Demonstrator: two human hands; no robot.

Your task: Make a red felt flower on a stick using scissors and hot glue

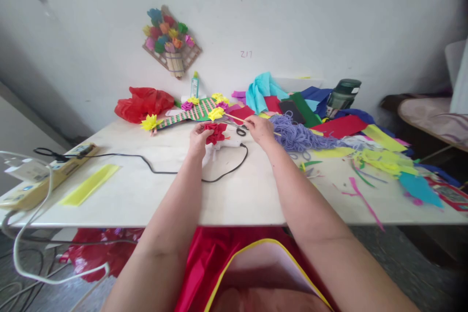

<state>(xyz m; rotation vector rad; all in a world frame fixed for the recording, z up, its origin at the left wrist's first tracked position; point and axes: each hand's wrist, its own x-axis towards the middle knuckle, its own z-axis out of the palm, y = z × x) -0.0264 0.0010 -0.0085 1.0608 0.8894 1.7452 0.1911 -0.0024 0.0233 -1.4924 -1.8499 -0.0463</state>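
Observation:
My left hand is closed around a red paper flower, holding it just above the white table. My right hand pinches a thin wooden stick that points left toward a yellow paper flower. A white glue gun lies under the red flower, its black cord running left to a power strip. Black scissors lie between my hands.
A striped green craft board with paper flowers, a glue bottle, a red plastic bag, purple yarn, coloured felt sheets and scraps, a dark green jar, a yellow strip. A flower basket hangs on the wall.

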